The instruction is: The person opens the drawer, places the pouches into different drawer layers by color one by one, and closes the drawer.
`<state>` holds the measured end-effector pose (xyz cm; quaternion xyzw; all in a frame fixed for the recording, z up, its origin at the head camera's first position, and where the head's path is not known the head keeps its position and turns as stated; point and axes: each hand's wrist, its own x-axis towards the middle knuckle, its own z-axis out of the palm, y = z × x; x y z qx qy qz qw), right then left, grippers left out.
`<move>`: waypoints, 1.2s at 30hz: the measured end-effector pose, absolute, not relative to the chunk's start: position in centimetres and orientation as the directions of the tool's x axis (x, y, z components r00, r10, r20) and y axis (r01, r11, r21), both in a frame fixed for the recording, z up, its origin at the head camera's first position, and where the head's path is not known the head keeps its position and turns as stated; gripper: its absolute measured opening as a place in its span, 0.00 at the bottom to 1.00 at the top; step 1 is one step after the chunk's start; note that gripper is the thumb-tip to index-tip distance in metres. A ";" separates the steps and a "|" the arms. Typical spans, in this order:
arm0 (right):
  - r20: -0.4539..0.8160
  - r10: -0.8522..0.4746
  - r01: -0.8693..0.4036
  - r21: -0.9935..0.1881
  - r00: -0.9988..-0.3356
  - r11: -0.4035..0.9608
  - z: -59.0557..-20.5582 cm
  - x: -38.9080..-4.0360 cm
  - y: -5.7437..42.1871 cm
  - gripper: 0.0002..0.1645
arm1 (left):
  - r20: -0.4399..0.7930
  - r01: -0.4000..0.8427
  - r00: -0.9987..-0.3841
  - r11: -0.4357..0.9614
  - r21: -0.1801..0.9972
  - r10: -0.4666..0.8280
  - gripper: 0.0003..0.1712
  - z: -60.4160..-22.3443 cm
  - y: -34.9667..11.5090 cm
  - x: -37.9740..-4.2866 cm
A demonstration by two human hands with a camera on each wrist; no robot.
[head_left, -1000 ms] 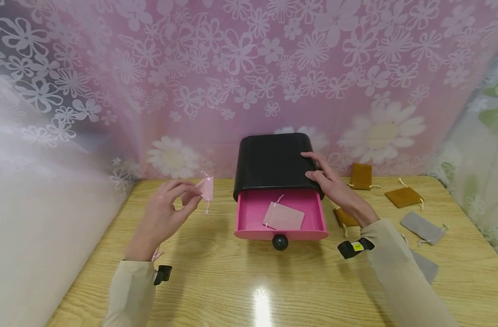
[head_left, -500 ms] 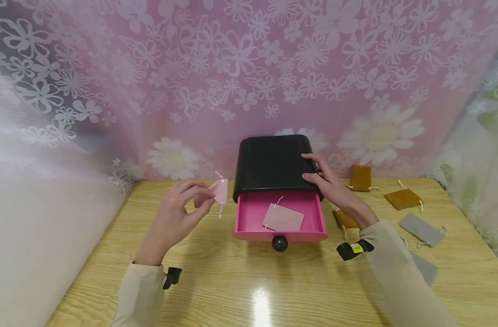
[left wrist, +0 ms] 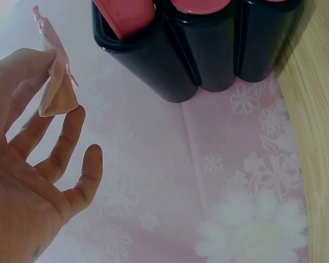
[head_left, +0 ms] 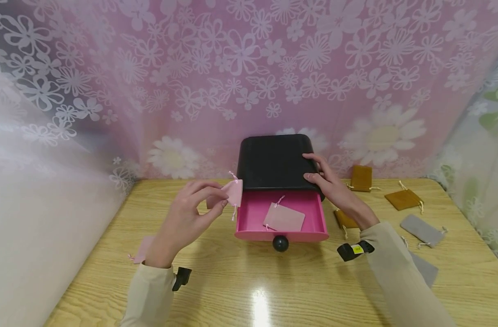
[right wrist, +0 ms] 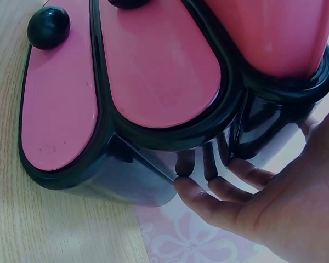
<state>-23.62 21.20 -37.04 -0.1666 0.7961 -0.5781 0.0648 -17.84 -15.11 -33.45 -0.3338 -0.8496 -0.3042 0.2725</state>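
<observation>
Pink cloth [head_left: 249, 86] with white flowers hangs behind a wood-grained bench [head_left: 220, 290]; near the cloth stands a black cabinet [head_left: 275, 163], with its upper drawer [head_left: 253, 222] pulled out. The left hand [head_left: 189, 212] pinches a pink pouch [head_left: 234, 192] between thumb and fingers, at the left front corner of the cabinet; whether pouch and cabinet touch, I cannot tell. The right hand [head_left: 334, 186] rests on the cabinet's right side, its fingers apart and clasping nothing. From the head, only the pulled drawer is seen; the right wrist view shows also two closed drawers [right wrist: 162, 68] beneath, with pink fronts and black knobs [right wrist: 49, 27]; the left wrist view shows the little finger standing away from the held pouch. Inside the upper drawer lies one pale pouch [head_left: 284, 218] with pink cords; what the closed drawers contain is hidden. Another pouch [head_left: 144, 249] lies on the bench, partly behind the left wrist; at the right lie three brown pouches [head_left: 361, 178] and two grey pouches [head_left: 422, 230].
</observation>
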 end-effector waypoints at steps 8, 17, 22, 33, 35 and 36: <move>0.082 -0.344 -0.181 -0.946 -0.935 0.269 -37.0 -23.6 21.2 0.36 | 0.650 0.737 -0.634 0.582 0.344 0.419 0.07 -33.4 -14.1 -17.7; 0.077 -0.342 -0.174 -0.949 -0.937 0.263 -37.0 -23.5 21.2 0.36 | 0.621 0.738 -0.643 0.578 0.347 0.448 0.07 -33.3 -12.8 -17.6; 0.079 -0.340 -0.176 -0.948 -0.937 0.266 -37.0 -23.6 21.2 0.36 | 0.611 0.742 -0.641 0.579 0.339 0.464 0.07 -33.6 -12.1 -17.7; 0.076 -0.342 -0.176 -0.947 -0.936 0.271 -37.1 -23.6 21.4 0.35 | 0.584 0.746 -0.646 0.572 0.342 0.492 0.07 -34.0 -10.7 -17.7; 0.078 -0.341 -0.177 -0.946 -0.937 0.271 -37.2 -23.6 21.4 0.35 | 0.582 0.750 -0.643 0.564 0.346 0.498 0.07 -34.0 -10.4 -17.7; 0.079 -0.340 -0.178 -0.946 -0.937 0.272 -37.2 -23.6 21.4 0.35 | 0.580 0.753 -0.641 0.558 0.349 0.502 0.07 -34.0 -10.3 -17.7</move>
